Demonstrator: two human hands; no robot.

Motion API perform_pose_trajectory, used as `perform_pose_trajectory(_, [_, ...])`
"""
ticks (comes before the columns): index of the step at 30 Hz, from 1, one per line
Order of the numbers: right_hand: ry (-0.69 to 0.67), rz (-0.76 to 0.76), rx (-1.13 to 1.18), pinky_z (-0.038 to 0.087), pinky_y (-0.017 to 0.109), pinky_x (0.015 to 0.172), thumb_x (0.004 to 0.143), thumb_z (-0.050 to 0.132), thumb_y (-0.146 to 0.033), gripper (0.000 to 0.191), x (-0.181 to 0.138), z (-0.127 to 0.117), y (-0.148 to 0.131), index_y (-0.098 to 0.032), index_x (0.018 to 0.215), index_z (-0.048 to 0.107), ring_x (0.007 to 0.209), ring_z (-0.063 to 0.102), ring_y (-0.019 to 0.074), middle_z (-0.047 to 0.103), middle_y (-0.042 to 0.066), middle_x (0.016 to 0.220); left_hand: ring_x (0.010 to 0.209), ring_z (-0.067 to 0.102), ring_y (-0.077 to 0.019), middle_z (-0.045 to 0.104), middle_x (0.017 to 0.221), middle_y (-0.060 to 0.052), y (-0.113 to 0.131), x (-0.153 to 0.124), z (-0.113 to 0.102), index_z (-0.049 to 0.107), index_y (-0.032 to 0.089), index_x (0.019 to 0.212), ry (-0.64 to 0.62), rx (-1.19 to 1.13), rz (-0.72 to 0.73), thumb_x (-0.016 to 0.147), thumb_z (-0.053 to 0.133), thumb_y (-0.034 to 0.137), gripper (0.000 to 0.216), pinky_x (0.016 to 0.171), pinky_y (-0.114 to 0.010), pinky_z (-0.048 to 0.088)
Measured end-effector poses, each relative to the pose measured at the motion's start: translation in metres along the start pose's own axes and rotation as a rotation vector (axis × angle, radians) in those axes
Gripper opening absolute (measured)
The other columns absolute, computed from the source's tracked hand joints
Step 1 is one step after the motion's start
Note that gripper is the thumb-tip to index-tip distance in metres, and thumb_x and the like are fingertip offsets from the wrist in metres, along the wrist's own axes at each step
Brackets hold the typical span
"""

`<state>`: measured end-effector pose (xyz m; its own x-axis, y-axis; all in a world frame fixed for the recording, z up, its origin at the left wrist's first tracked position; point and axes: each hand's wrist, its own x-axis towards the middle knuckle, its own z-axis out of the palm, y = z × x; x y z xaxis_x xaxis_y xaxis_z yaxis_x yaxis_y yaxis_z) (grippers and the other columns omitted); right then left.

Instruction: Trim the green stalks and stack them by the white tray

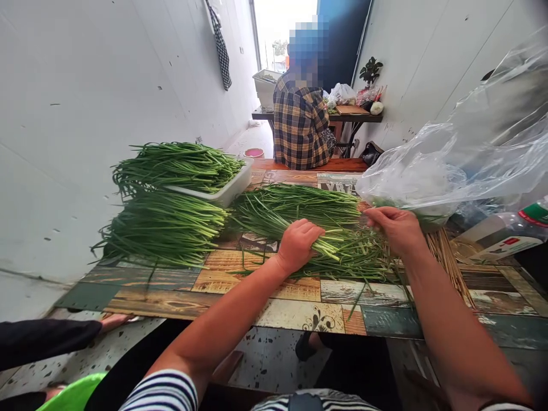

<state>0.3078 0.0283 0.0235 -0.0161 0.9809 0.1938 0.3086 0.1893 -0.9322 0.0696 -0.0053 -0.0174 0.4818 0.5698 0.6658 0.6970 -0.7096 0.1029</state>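
My left hand [298,246] is wrapped round a small bunch of garlic chives [331,246], its pale stem ends pointing right. My right hand [396,229] is pinched just beyond those ends, over loose chive scraps [359,264]; whatever lies between its fingertips is too small to make out. Behind my left hand more chives [312,201] lie in a layer. To the left, a white tray [240,181] carries a heap of chives [184,162], and a large chive pile [171,231] rests on the table in front of it.
The patchwork-patterned table [265,308] holds a clear plastic bag [411,171], thin wooden sticks [447,265] and a bottle with a green cap [500,234] at right. A person in a plaid shirt [302,120] sits ahead, back turned. Another person's hand [115,321] shows at lower left.
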Motion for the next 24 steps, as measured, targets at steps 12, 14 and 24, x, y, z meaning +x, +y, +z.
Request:
perform_pose_trajectory(12, [-0.246, -0.148, -0.324, 0.023, 0.025, 0.048, 0.085, 0.046, -0.054, 0.048, -0.002, 0.021, 0.018, -0.02, 0.053, 0.04, 0.049, 0.031, 0.0089, 0.036, -0.004, 0.05, 0.074, 0.054, -0.0178, 0.065, 0.08, -0.006, 0.013, 0.002, -0.003, 0.06, 0.017, 0.087, -0.01, 0.168, 0.119, 0.096, 0.034, 0.02, 0.028, 0.068, -0.031, 0.04])
perform_pose_trajectory(14, [-0.077, -0.133, -0.401, 0.025, 0.025, 0.048, 0.086, 0.046, -0.05, 0.045, 0.008, 0.005, 0.025, -0.019, 0.053, 0.045, 0.048, 0.033, 0.0096, 0.038, -0.004, 0.049, 0.074, 0.055, -0.0184, 0.066, 0.082, -0.007, 0.009, 0.002, -0.004, 0.06, 0.017, 0.087, 0.015, 0.128, 0.101, 0.093, 0.037, 0.018, 0.024, 0.069, -0.031, 0.041])
perform_pose_trajectory(24, [-0.061, -0.308, -1.062, 0.043, 0.033, 0.077, 0.08, 0.061, -0.023, 0.015, 0.025, 0.007, 0.051, -0.015, 0.087, 0.073, 0.091, 0.056, 0.0255, 0.067, 0.012, 0.094, 0.08, 0.061, -0.014, 0.067, 0.083, -0.002, -0.002, 0.008, -0.016, 0.06, 0.018, 0.092, 0.419, -0.255, -0.309, 0.09, 0.048, 0.022, 0.013, 0.076, -0.026, 0.048])
